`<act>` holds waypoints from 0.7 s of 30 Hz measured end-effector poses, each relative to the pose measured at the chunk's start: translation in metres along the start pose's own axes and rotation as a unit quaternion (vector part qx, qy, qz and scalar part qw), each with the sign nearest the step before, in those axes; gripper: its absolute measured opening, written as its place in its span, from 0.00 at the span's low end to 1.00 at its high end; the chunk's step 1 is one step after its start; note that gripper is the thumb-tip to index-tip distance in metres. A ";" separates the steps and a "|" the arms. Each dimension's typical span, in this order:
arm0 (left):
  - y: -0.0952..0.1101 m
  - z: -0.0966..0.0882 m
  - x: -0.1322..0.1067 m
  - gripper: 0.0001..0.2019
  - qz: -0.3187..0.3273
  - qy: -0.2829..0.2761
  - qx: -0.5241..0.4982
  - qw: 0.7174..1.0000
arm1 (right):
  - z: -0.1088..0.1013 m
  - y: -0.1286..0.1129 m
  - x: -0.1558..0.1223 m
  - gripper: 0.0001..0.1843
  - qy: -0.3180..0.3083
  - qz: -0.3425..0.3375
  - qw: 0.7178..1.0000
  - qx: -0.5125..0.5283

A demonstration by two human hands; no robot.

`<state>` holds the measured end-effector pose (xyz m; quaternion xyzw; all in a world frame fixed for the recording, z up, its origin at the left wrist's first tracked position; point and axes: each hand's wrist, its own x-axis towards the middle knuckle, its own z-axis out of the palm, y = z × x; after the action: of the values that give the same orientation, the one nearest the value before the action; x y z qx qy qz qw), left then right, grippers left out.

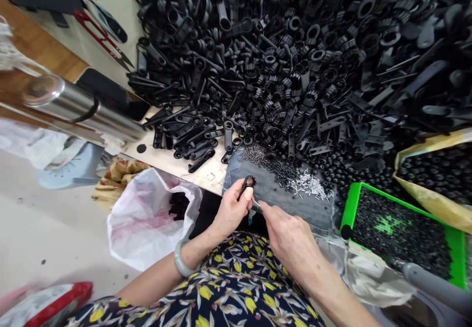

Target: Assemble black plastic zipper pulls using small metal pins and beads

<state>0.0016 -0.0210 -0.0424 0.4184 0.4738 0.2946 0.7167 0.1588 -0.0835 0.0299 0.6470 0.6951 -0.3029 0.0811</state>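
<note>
Hidden: my left thumb covers the spot where the thin metal tool (pixel 257 203) comes near the part; the tool's other end is lost in the right hand (pixel 291 233).
Cut off: black pile (pixel 228 61) at the top edge, right forearm at the bottom.
Black part (pixel 250 179): glossy, ring end up and out (inner edge looks notched), rest behind my fingers; held just over the near side of the grey mat (pixel 273 189) on the table (pixel 167 161).
Left hand (pixel 232 208): grip pinching the part, thumb on top.
Right hand: grip curled round the tool, back of hand up, slanting in.
</note>
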 end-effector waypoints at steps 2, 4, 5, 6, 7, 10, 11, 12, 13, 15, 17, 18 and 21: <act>0.002 -0.004 0.001 0.23 -0.014 -0.025 -0.045 0.999 | 0.004 0.007 -0.001 0.25 0.057 -0.023 0.997 0.053; 0.002 -0.007 0.002 0.24 -0.014 -0.055 -0.063 0.996 | 0.005 0.013 0.000 0.25 0.106 -0.037 0.990 0.082; 0.002 -0.009 0.002 0.24 -0.011 -0.066 -0.063 0.996 | 0.004 0.014 0.001 0.25 0.118 -0.040 0.989 0.083; 0.002 -0.010 0.002 0.25 -0.008 -0.073 -0.062 0.995 | 0.004 0.015 0.003 0.25 0.120 -0.042 0.989 0.077; 0.001 -0.011 0.002 0.25 -0.006 -0.077 -0.060 0.995 | 0.003 0.015 0.004 0.25 0.118 -0.044 0.990 0.067; -0.002 -0.013 0.002 0.27 -0.003 -0.087 -0.056 0.995 | 0.001 0.013 0.010 0.26 0.112 -0.051 0.992 0.030; -0.003 -0.014 0.002 0.27 -0.003 -0.090 -0.055 0.994 | 0.002 0.013 0.011 0.26 0.113 -0.052 0.992 0.018; -0.003 -0.014 0.002 0.27 -0.004 -0.092 -0.054 0.994 | 0.002 0.013 0.013 0.26 0.114 -0.052 0.992 0.006; -0.003 -0.014 0.001 0.27 -0.004 -0.093 -0.054 0.994 | 0.003 0.013 0.014 0.26 0.113 -0.052 0.992 -0.004; -0.003 -0.014 0.001 0.27 -0.006 -0.093 -0.053 0.994 | 0.004 0.013 0.015 0.27 0.108 -0.051 0.993 -0.019; -0.001 -0.013 0.001 0.27 -0.008 -0.096 -0.050 0.994 | 0.003 0.013 0.015 0.27 0.101 -0.050 0.993 -0.031; -0.001 -0.013 0.001 0.27 -0.010 -0.100 -0.049 0.994 | 0.002 0.013 0.016 0.28 0.099 -0.050 0.993 -0.037; 0.001 -0.013 0.001 0.27 -0.012 -0.109 -0.048 0.993 | -0.002 0.012 0.016 0.28 0.090 -0.045 0.993 -0.055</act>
<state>-0.0101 -0.0161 -0.0448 0.4080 0.3830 0.2610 0.7866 0.1684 -0.0696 0.0194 0.6340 0.7437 -0.2080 0.0401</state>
